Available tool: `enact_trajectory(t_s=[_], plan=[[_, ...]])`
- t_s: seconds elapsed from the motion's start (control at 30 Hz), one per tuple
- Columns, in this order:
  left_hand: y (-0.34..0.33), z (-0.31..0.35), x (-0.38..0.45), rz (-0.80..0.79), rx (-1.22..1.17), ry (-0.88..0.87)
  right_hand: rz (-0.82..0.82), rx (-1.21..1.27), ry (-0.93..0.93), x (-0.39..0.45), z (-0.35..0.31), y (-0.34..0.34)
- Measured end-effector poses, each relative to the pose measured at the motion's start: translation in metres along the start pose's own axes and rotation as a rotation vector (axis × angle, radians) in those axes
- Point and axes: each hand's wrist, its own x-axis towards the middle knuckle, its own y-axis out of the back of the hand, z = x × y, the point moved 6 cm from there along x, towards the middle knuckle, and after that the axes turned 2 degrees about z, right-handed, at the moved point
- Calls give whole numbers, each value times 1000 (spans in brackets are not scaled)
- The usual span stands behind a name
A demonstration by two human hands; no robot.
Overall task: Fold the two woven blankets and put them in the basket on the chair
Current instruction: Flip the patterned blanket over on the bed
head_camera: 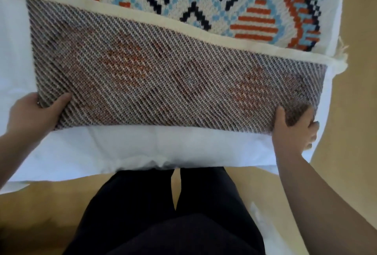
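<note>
Gripping the near fold of the woven blanket at both ends, the person stands at the near edge of a white-covered surface, dark trousers showing below. The left hand holds the near-left corner, thumb lying on top of the cloth and the fingers hidden underneath. The right hand holds the near-right corner, thumb up against the fabric and fingers curled round the edge.

A near strip of the blanket has been turned over so that its grey diagonal-weave back faces up. Its cream hem runs across the patterned face, which spreads away to the far side in orange, light blue and navy. The hem sits nearer at the right than at the left, and a frayed tuft sticks out at the right end.

Only one blanket can be seen; the second one, the basket and the chair are out of view, so folding looks to be at an early stage.

The main risk, as I judge it, is a crooked fold: with the hem already slanting, carrying both corners forward unevenly would leave the layers misaligned and the bundle lopsided. The right corner is bunched in the grip, which could set a crease or let the layers slip apart. The blanket also lies close to the right edge of the surface, so a pull that way could drag it off onto the tan floor.
</note>
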Motion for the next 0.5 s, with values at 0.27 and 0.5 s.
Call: enact_trajectory(t_s=[0.27,0.5], plan=[[19,29,-62,-5,200,-104,-27,233,32,25,49,26],[20,43,-87,7,275,-148,3,141,53,7,62,28]])
